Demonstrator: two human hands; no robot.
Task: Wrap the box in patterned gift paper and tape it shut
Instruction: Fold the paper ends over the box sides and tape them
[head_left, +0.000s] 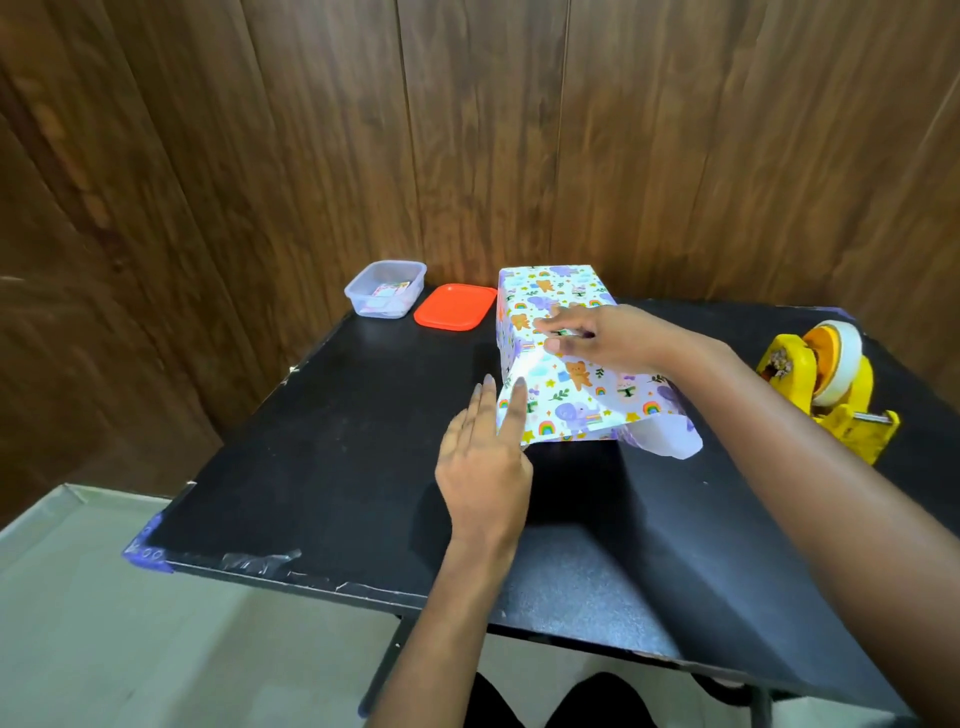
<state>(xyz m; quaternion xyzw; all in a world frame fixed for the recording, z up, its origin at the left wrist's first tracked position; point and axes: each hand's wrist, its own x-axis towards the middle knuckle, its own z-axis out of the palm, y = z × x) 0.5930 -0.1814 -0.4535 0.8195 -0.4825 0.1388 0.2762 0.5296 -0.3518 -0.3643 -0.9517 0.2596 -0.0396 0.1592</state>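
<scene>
A box (550, 296) covered in white gift paper with bears, elephants and rainbows stands on the black table (322, 441). A loose flap of the paper (582, 405) slopes down from the box's near end toward me. My right hand (597, 338) lies on top of the box near that end, its thumb and fingers pinching the paper at the fold. My left hand (485, 452) is flat with fingers together, its fingertips pressing the left edge of the flap. A yellow tape dispenser (826, 384) with a roll of tape stands at the right.
A clear plastic tub (385, 289) with small items inside and its orange lid (455, 306) lie at the table's back left, by the wooden wall. The table's front edge runs across the lower view, with pale floor to the left.
</scene>
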